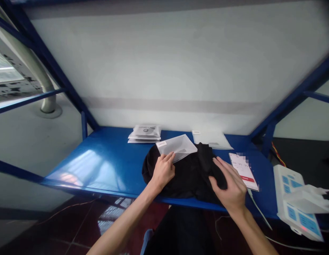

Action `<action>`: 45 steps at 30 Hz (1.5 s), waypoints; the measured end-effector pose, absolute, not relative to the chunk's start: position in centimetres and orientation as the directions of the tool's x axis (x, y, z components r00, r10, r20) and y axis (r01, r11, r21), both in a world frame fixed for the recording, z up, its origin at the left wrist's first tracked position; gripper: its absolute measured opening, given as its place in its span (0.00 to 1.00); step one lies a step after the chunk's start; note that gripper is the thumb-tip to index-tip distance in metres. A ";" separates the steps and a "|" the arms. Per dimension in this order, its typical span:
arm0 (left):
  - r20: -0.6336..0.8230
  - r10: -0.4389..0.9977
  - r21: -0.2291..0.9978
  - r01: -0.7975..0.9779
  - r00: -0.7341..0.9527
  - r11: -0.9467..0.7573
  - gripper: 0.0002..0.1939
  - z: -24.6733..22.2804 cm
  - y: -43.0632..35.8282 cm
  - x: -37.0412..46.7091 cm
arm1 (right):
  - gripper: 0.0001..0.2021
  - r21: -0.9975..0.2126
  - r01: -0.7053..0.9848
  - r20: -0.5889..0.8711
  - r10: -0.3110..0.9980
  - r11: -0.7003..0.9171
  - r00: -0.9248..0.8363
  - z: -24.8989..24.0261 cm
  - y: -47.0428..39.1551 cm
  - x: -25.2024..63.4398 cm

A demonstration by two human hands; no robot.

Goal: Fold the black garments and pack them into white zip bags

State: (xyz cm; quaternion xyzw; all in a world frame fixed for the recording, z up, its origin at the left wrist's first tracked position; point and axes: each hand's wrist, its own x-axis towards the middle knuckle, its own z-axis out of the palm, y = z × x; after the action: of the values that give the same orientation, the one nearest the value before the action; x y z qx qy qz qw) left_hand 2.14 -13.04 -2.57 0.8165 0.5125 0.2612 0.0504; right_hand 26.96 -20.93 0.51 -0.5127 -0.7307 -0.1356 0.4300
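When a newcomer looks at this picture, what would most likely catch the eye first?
Probably the bright blue table, with black cloth along its front edge. In the middle, the left hand touches a translucent bag over the cloth, and the right hand holds a black bundle. At the far right, a white power strip also stands out.

A smartphone (238, 165) is lying face up near the right edge of the desk (122, 156), its screen showing a red button. A white cable (256, 206) is running from its lower end past the front right corner. Along the right edge, a white power strip (283, 194) with blue sockets is carrying a white plug-in adapter (304, 199), and a small red light is glowing on it. Behind the back edge, a pale panel (175, 71) is rising between blue metal bars (76, 104). Beyond the left edge, a pipe (49, 102) is standing.
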 end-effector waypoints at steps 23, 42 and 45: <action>0.434 0.785 0.329 0.733 0.443 -0.595 0.32 -2.6 -13.0 2.1 | 0.31 -0.123 0.918 0.071 0.926 0.377 -0.371 -0.9 -13.9 21.8; 0.477 0.832 0.515 0.677 0.284 -0.526 0.22 -2.7 -13.4 2.2 | 0.29 -0.138 0.844 0.187 0.851 0.518 -0.492 -2.7 -12.2 22.9; 0.475 0.832 0.526 0.666 0.286 -0.529 0.23 -2.8 -13.3 2.1 | 0.27 -0.088 0.869 0.179 0.866 0.488 -0.468 -2.0 -11.3 22.3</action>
State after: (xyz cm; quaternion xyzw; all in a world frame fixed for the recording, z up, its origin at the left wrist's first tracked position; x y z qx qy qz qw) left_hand 2.13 -13.31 -2.85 0.7937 0.4721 0.3666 0.1131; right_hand 22.26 -11.30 -2.03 -0.5061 -0.8567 -0.0076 0.0997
